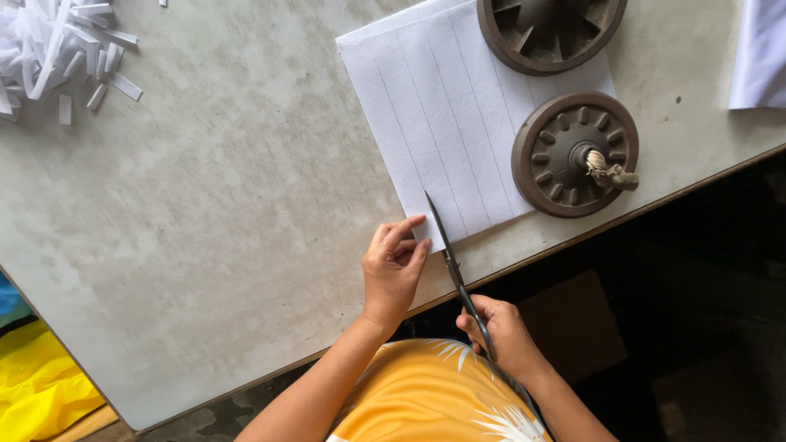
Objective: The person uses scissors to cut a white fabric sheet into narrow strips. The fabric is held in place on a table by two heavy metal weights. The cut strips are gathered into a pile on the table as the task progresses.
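A stack of white paper [442, 123] ruled with pencil lines lies on the grey table [213, 213], its near corner close to the table's edge. My left hand [393, 266] presses the paper's near corner with its fingertips. My right hand [503, 331], just off the table's edge, grips the handles of dark scissors [450, 258]. The blades point away from me along a ruled line at the paper's near edge, beside my left fingers.
Two round dark metal weights [569, 155] [548, 33] hold the paper's far side down; one has a knotted rope stub. A heap of cut white strips [57, 45] lies at the far left. More white paper [761, 57] is at the right edge, yellow cloth [37, 393] lower left.
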